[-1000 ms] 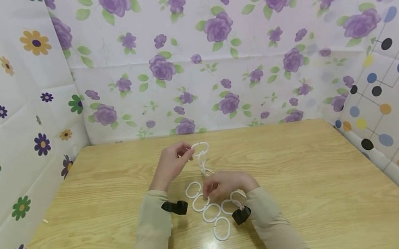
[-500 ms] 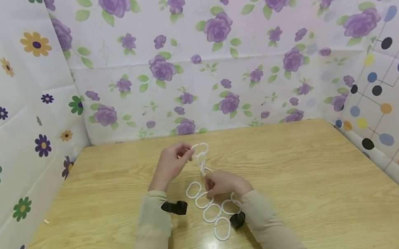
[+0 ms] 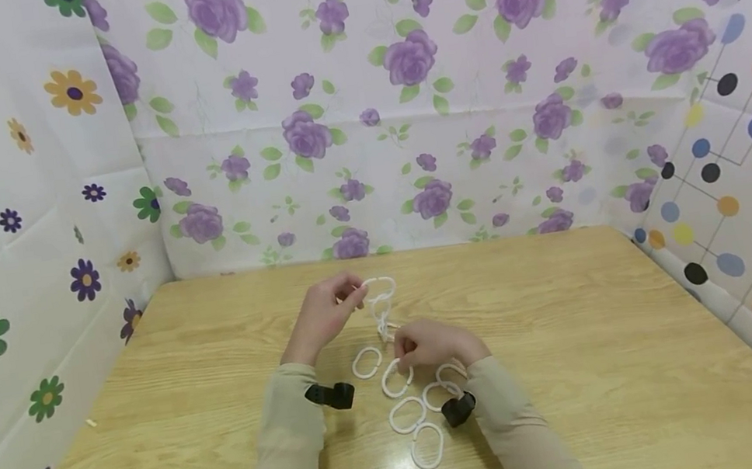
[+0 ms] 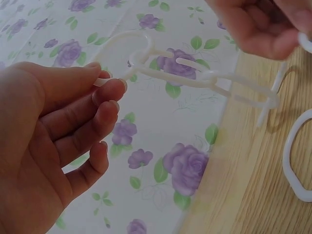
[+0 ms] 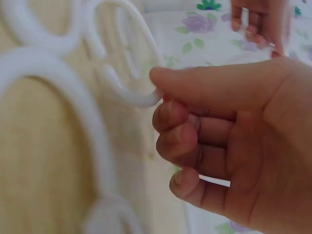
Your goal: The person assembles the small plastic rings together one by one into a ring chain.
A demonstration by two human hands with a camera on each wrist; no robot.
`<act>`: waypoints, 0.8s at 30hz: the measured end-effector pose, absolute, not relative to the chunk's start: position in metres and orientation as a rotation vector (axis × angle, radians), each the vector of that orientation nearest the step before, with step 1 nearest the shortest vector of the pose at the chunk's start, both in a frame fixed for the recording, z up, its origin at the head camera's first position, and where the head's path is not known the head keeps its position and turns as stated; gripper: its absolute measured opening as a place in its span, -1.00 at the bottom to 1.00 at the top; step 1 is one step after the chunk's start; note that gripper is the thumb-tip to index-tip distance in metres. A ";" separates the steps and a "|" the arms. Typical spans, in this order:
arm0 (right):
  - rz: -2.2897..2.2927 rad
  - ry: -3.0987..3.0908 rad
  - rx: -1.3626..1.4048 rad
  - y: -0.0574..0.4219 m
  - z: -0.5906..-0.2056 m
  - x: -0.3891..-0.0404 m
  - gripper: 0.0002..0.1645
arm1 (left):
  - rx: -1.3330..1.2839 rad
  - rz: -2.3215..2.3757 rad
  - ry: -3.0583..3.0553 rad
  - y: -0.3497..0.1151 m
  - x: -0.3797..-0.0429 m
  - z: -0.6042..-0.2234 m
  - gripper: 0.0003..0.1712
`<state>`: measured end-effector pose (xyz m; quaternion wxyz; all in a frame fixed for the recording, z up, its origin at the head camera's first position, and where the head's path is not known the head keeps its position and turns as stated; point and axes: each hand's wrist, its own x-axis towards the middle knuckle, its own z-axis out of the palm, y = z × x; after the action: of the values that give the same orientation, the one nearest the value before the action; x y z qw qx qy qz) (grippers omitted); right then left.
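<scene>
My left hand pinches the end of a short chain of white oval plastic links between thumb and fingertips. In the left wrist view the end link loops through another link, and the chain hangs down to the wood. My right hand, just right of the chain's lower end, pinches a single white link between thumb and index finger. That link has a small gap in its side, seen in the right wrist view. Its other fingers are curled in beneath.
Loose white links lie on the wooden table: one link left of the right hand, one nearer, another link in front. Two overlapping links lie by the right wrist camera. Patterned cloths surround the table.
My right hand has taken a link off the table and moved it slightly right, away from the other loose links. Two nearer links have shifted slightly. My left hand keeps holding the chain in place.
</scene>
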<state>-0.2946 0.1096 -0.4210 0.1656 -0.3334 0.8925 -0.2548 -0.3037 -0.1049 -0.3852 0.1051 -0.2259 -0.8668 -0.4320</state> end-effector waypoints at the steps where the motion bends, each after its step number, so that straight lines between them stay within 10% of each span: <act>1: -0.747 2.542 -0.961 0.112 -0.420 -0.295 -0.95 | -0.664 -1.273 -2.557 -0.105 -0.304 -0.386 -0.82; 24: -1.968 2.423 -0.610 0.131 -0.391 -0.301 -0.90 | -0.702 -1.233 -2.588 -0.096 -0.305 -0.390 -0.85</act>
<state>-0.3013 0.1305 -0.3907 -0.0197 -0.1917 0.7617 -0.6186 -0.3047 -0.0956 -0.3905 0.0950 -0.2367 -0.8729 -0.4160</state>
